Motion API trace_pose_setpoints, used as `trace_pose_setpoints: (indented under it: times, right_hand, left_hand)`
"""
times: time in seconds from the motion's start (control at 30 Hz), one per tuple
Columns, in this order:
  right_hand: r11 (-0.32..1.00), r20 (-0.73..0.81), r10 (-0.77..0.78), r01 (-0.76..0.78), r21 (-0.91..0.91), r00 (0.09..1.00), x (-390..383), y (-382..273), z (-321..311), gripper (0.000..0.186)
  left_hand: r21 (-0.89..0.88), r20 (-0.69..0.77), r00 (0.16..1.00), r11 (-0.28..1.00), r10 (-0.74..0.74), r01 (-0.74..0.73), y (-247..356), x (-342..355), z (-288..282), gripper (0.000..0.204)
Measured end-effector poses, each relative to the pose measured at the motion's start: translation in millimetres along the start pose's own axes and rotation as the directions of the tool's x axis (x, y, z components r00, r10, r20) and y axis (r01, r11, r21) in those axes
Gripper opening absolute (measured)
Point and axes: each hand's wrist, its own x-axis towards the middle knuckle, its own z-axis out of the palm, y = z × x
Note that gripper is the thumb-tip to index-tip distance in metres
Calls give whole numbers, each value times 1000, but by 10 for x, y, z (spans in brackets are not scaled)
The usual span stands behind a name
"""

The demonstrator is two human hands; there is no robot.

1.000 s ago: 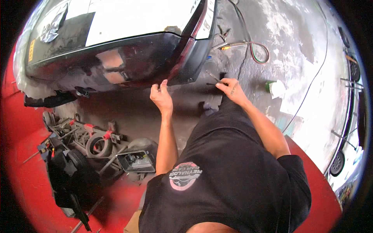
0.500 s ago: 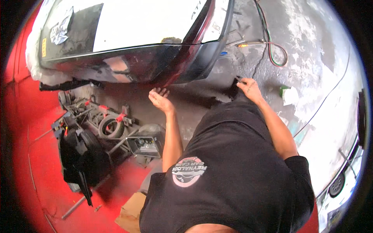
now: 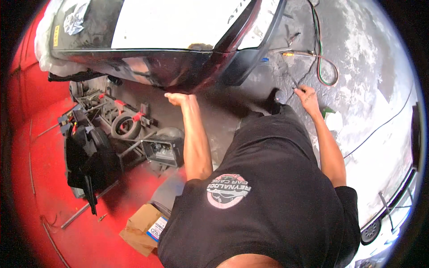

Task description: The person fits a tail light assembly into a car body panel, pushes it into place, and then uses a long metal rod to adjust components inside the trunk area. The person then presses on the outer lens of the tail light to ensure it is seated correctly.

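Above my left hand spans the dark, glossy bumper point(image 3: 156, 71) of a car, with a bare, lighter patch of filler or primer point(image 3: 136, 65) on its side. My left hand point(image 3: 178, 98) is at the bumper's lower edge, wrist bent and palm turned up. Its fingers look stretched toward the edge, though some are partly hidden; it holds nothing visible. Out to the right, away from the car, my right hand point(image 3: 308, 97) is closed on a thin, dark, rod-like tool point(image 3: 293, 81) that points up and left. The tool's exact kind is too small to tell.
Left on the red floor lie a tyre point(image 3: 126, 127), metal frames and a black plastic part point(image 3: 91, 156). A grey-framed lamp-like box point(image 3: 163, 151) stands closer, and a cardboard box point(image 3: 140, 228) at lower left. A looped hose point(image 3: 328, 73) and a green-white container point(image 3: 331, 119) are on the right.
My left hand has turned and risen to the bumper's lower edge. My right hand has shifted right, and the thin tool in it now shows clearly. The whole view has shifted slightly.
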Motion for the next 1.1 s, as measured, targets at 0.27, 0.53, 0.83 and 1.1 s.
trace_pose_setpoints:
  times: [0.27, 0.53, 0.83, 1.1]
  right_hand:
    - [1000, 78, 12, -10, -23, 997, -82, 78, 168, 42]
    - [992, -39, 62, -58, 108, 997, -409, 75, 398, 38]
    - [975, -163, 196, -175, 136, 967, -930, 174, 737, 36]
    - [922, -207, 335, -275, 271, 919, -1377, -40, 1179, 32]
  left_hand:
    - [248, 194, 981, 968, -3, -46, 126, 55, -165, 71]
    - [638, 151, 966, 767, -211, 68, -101, -287, -816, 61]
    - [796, 426, 830, 585, -360, -155, -55, -567, -1035, 49]
    - [740, 593, 737, 581, -324, -340, 258, -776, -485, 47]
